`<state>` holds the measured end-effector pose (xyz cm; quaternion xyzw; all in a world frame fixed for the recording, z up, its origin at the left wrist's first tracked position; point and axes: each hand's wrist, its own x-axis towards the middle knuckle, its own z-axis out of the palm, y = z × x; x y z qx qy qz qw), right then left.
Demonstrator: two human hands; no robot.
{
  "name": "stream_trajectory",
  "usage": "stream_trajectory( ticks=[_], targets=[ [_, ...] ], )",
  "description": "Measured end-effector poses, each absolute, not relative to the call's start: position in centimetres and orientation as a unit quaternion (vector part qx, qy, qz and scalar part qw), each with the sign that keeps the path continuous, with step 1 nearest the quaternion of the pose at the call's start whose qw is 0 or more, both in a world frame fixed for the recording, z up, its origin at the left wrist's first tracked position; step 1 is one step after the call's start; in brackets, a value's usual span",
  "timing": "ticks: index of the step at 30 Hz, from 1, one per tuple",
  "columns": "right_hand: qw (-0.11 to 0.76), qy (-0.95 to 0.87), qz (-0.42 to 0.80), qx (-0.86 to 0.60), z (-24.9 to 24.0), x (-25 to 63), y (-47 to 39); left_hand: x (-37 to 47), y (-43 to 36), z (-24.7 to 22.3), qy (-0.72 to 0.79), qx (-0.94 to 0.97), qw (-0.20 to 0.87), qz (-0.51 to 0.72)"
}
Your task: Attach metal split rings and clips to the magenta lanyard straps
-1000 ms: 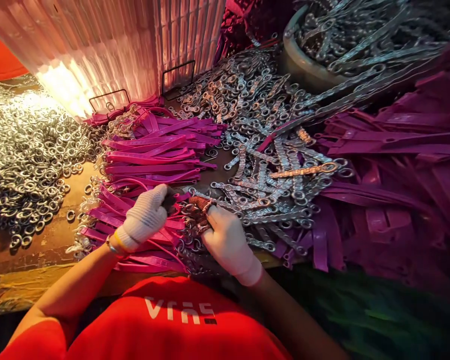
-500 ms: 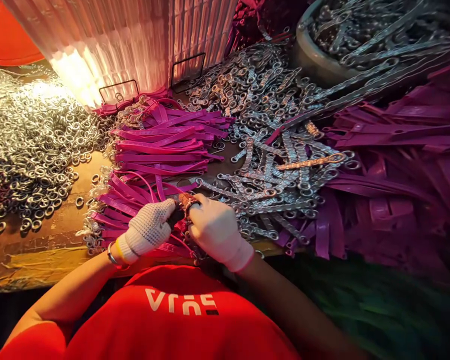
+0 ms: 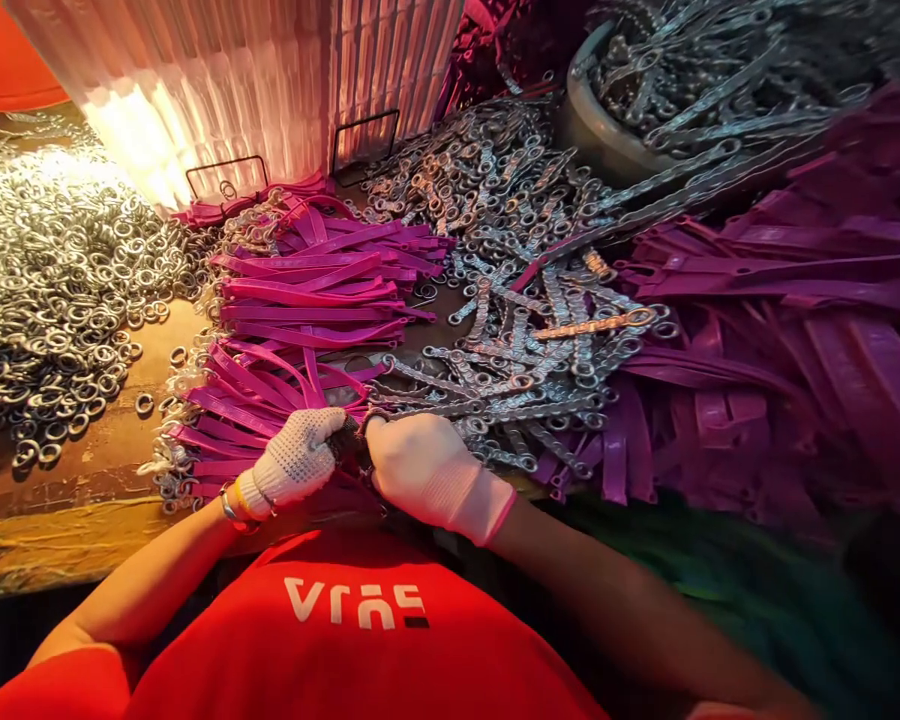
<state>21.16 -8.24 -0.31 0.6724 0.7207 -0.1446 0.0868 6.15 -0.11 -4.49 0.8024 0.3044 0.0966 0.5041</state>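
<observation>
My left hand (image 3: 292, 462), in a white dotted glove, is closed with its thumb and fingers pinched at a dark spot in front of my chest. Close beside it, my right hand (image 3: 429, 468) is also gloved and closed, its fingertips meeting the left ones. A small dark ring-like end shows by the right thumb; the rest of what they grip is hidden. Purple straps (image 3: 307, 300) lie in a bundle just beyond and under the left hand, with metal rings at their left ends. Textured metal strips with ring ends (image 3: 495, 370) are heaped beyond the right hand.
A large pile of loose metal rings (image 3: 52, 300) covers the left of the table (image 3: 82, 470). A ribbed translucent panel (image 3: 270, 90) stands at the back, brightly lit. A basin (image 3: 600, 130) heaped with metal strips is at back right, with more purple straps (image 3: 757, 340) in front.
Both hands stay together and have dropped slightly; the reddish-brown piece seen at the right fingertips now looks dark and mostly covered. The view has shifted a little to the right.
</observation>
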Motion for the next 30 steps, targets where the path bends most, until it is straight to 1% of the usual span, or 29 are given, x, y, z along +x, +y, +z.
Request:
stream_trajectory(
  ticks=[5,7,9,10,12,14,16,19,22,24,27,28,30],
  targets=[
    [0.099,0.709,-0.146,0.683,-0.2,20.9,-8.3,6.5,0.6,-5.2,0.288,0.806,0.508,0.100],
    [0.095,0.713,-0.139,0.680,0.1,22.1,-8.2,6.3,0.5,-5.1,0.273,0.815,0.492,0.138],
    [0.087,0.715,-0.112,0.685,0.6,24.5,-7.8,5.9,0.2,-4.5,0.272,0.797,0.502,0.197],
    [0.085,0.707,-0.088,0.696,0.7,26.1,-7.5,5.7,0.1,-4.0,0.288,0.768,0.528,0.219],
    [0.091,0.654,-0.020,0.750,0.4,29.7,-6.5,5.7,-0.2,-3.0,0.346,0.667,0.621,0.223],
    [0.131,0.607,0.010,0.784,-0.6,32.9,-5.3,6.0,-0.1,-2.1,0.398,0.517,0.736,0.184],
    [0.181,0.585,-0.003,0.791,-2.0,34.9,-4.2,6.4,0.3,-1.5,0.410,0.366,0.825,0.132],
    [0.219,0.583,-0.019,0.782,-3.4,35.4,-3.4,6.6,0.9,-1.1,0.390,0.235,0.886,0.090],
    [0.227,0.584,-0.013,0.780,-2.9,34.7,-3.8,6.1,0.8,-0.8,0.371,0.247,0.891,0.083],
    [0.220,0.570,-0.013,0.792,-1.9,34.5,-4.4,5.7,0.4,-0.5,0.370,0.302,0.876,0.077],
    [0.173,0.523,-0.019,0.834,-0.8,35.0,-5.4,5.2,-0.3,-0.3,0.366,0.379,0.847,0.074],
    [0.145,0.510,-0.024,0.847,-0.9,35.4,-5.8,5.2,-0.5,-0.4,0.364,0.401,0.837,0.077],
    [0.053,0.517,-0.040,0.854,-1.4,36.3,-6.6,5.1,-0.7,-0.8,0.374,0.431,0.817,0.080]
  ],
)
